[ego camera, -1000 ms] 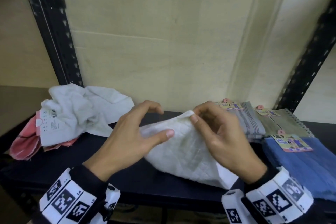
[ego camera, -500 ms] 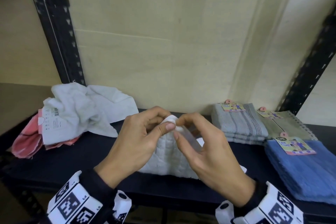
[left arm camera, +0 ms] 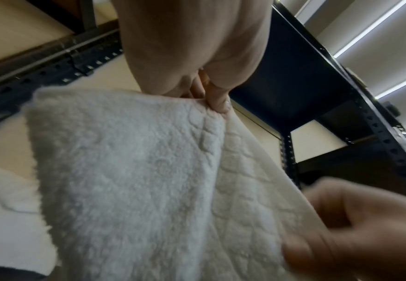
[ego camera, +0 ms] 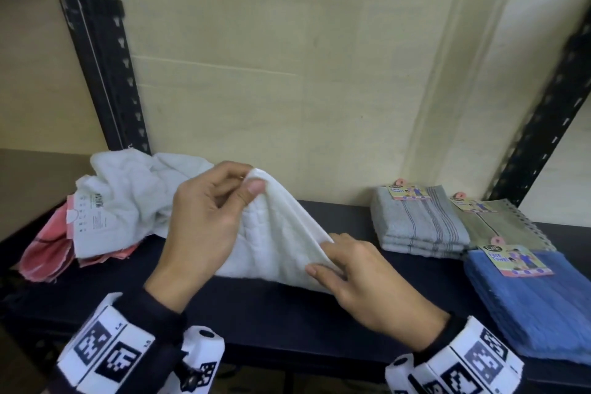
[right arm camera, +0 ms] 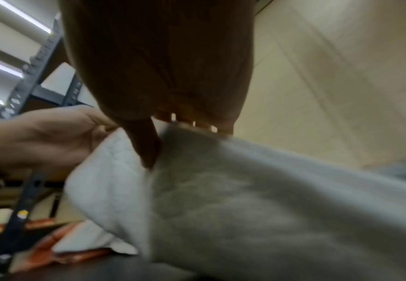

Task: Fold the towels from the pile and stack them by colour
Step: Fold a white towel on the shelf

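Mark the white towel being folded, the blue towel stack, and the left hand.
white towel [ego camera: 281, 243], head view, on the draped middle of the cloth.
blue towel stack [ego camera: 537, 307], head view, on the bare top towel below its label.
left hand [ego camera: 204, 227], head view, on the back of the hand.

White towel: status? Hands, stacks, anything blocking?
Both hands on the white towel: left hand pinches top corner, right hand pinches lower edge. Fold unfinished. Folded stacks clear to the right; nothing blocking.

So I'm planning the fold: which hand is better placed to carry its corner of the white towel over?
Left, probably. The left hand pinches the white towel at its raised corner, while the right hand holds the low edge near the shelf.
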